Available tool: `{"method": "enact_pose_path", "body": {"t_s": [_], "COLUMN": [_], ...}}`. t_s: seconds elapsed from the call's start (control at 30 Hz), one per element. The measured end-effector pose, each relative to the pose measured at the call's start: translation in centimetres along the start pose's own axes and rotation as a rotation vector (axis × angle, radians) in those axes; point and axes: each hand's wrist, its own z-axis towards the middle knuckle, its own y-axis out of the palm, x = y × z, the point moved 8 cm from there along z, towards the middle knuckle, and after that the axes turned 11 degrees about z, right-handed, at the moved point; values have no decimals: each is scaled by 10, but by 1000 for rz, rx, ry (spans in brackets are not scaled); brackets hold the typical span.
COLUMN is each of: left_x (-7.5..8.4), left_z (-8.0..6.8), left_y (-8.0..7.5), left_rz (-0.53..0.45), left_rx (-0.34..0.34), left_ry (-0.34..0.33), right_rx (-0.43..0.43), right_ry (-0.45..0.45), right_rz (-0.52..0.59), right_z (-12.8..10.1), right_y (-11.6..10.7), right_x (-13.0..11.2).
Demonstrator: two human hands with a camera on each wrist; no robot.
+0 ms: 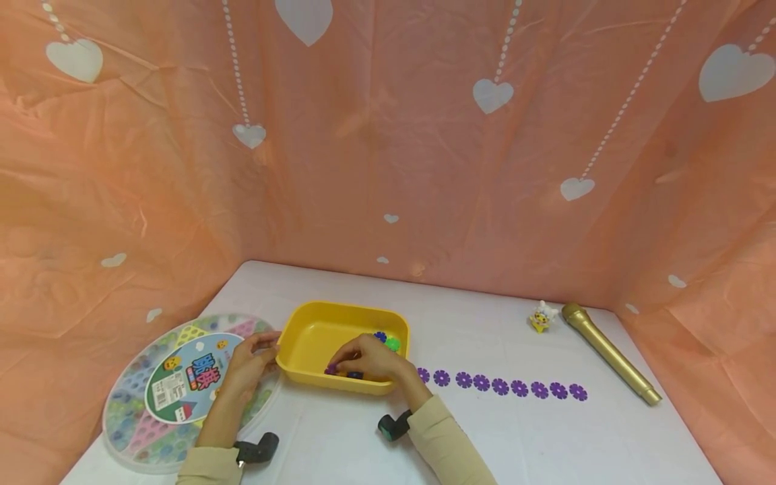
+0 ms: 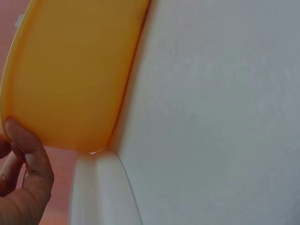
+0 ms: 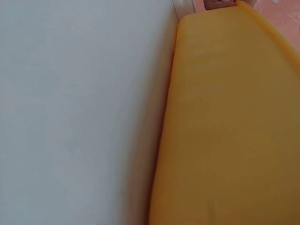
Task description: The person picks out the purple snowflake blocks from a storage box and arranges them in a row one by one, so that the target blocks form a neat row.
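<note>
A yellow plastic basin (image 1: 309,343) stands on the white table. My left hand (image 1: 251,360) grips its left rim, and in the left wrist view the hand's fingers (image 2: 30,147) bend over the basin's edge. Reaching inside over the near wall, my right hand (image 1: 368,357) pinches a purple snowflake disc (image 1: 331,369) low in the basin. A dark blue disc (image 1: 355,375) lies beneath that hand. Toward the basin's right end are a green disc (image 1: 393,344) and another blue disc (image 1: 380,336). In the right wrist view, the basin's outer wall (image 3: 229,117) hides the right hand.
Several purple snowflake discs (image 1: 519,389) form a row to the basin's right. A round Chinese checkers box (image 1: 130,404) lies at left, partly under the left forearm. A small figurine (image 1: 541,316) and a gold microphone (image 1: 612,353) occupy the right side. Orange curtain (image 1: 424,168) surrounds the table.
</note>
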Motion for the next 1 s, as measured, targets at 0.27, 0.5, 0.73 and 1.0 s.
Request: {"method": "enact_pose_path", "body": {"t_s": [0.27, 0.5, 0.73, 1.0], "left_x": [-1, -3, -2, -1], "left_z": [0, 0, 0, 1], "left_y": [0, 1, 1, 1], "left_rz": [2, 5, 10, 13], "left_rx": [-1, 1, -6, -8], "left_ry": [-9, -12, -8, 6], "right_rx": [114, 236, 306, 338], "right_ry": [53, 39, 63, 3], "right_rz": [92, 143, 206, 249], "right_z": [-1, -4, -8, -30], "right_y": [-8, -19, -29, -52], "right_x": [3, 2, 3, -32]}}
